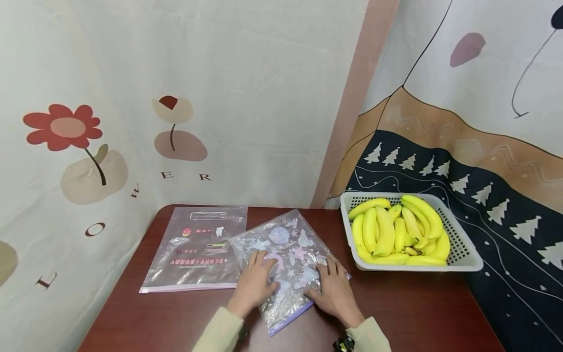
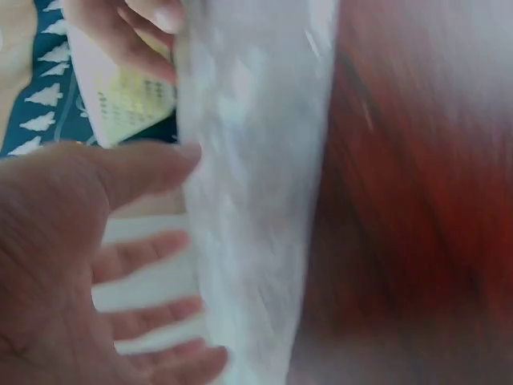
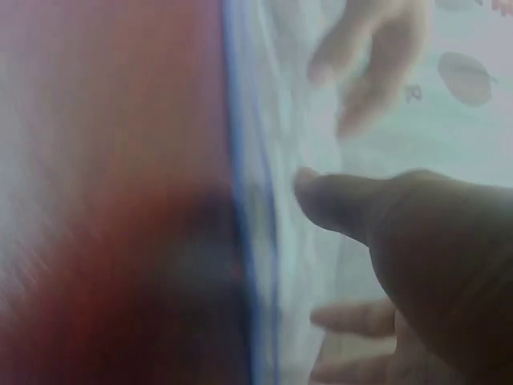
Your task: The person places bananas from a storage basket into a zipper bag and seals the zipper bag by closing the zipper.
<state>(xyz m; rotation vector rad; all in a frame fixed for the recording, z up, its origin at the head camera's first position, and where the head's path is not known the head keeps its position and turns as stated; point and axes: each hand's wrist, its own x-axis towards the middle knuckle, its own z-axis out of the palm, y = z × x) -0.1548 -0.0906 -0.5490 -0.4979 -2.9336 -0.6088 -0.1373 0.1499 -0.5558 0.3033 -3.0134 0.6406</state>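
A clear zip bag [image 1: 288,264] with pastel prints and a purple slider edge lies askew on the table. My left hand [image 1: 255,283] rests on its left side with the fingers spread. On the bag's right side lies my right hand [image 1: 333,292], its fingers extended too. In the left wrist view the left hand [image 2: 72,257] has straight fingers against the pale plastic [image 2: 248,192]. Blurred in the right wrist view, the right hand [image 3: 433,249] touches the bag beside its blue-purple edge [image 3: 240,200].
A second clear zip bag [image 1: 202,249] with red print and a pink edge lies flat to the left. At the right stands a white plastic basket [image 1: 470,254] of yellow bananas [image 1: 387,232]. A printed cloth [image 1: 264,98] hangs behind the brown table [image 1: 418,313].
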